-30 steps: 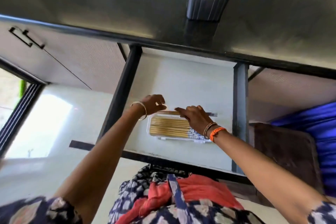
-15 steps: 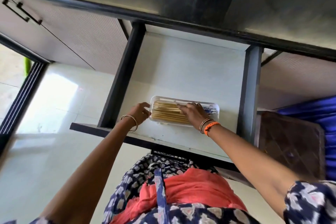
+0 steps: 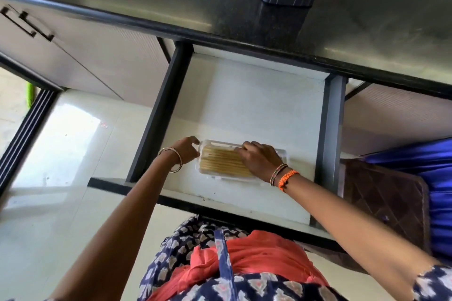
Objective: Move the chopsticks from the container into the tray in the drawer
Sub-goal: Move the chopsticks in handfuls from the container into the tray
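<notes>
So the person is wearing a navy blue top with a pale blocky print all over it, kind of white-grey shapes with little pinkish centres. The short sleeves (image 3: 434, 284) are carrying the same print. A coral-red scarf (image 3: 254, 255) is lying bunched across the front, and a plain blue strip of fabric (image 3: 223, 255) is running down over it. The left hand (image 3: 187, 150) is sporting a thin gold bangle (image 3: 175, 160) at the wrist. The right hand (image 3: 260, 160) is wearing a slim beaded bracelet (image 3: 276, 173) plus a bright orange knotted thread band (image 3: 288, 177) right next to it. Arms are showing bare below the sleeves.
</notes>
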